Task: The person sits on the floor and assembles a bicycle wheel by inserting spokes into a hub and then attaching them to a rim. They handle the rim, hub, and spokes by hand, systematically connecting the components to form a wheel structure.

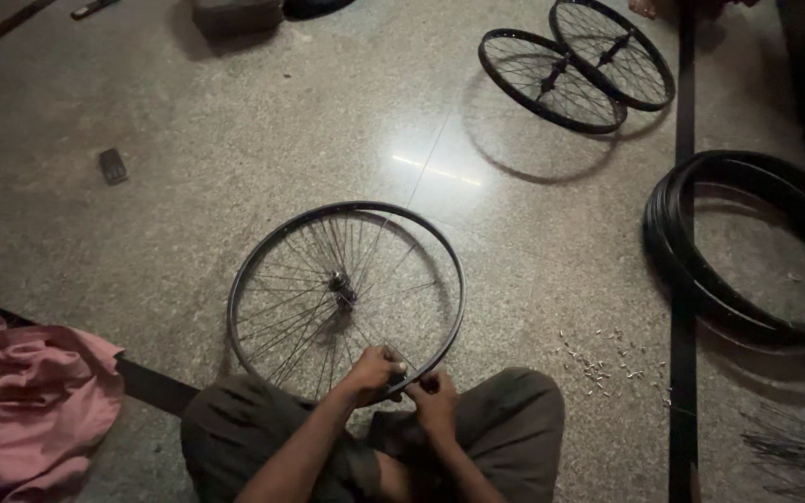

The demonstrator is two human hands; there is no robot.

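From the head view, a black spoked bicycle wheel rim (pixel 347 289) lay flat on the speckled stone floor (pixel 188 186) before the seated person. Left hand (pixel 375 371) and right hand (pixel 435 399) pinched its near edge, fingers closed. Small metal nipples (pixel 607 359) lay scattered nearby.

Two finished spoked wheels (pixel 578 65) lie overlapping on the speckled stone floor (pixel 188 158) at the far right. A stack of bare black rims (pixel 701 270) rests at the right edge, with a scatter of small metal nipples (pixel 607 363) near it. A crumpled pink cloth (pixel 30 401) sits near left, and a small dark flat object (pixel 112 166) lies farther off on the left.
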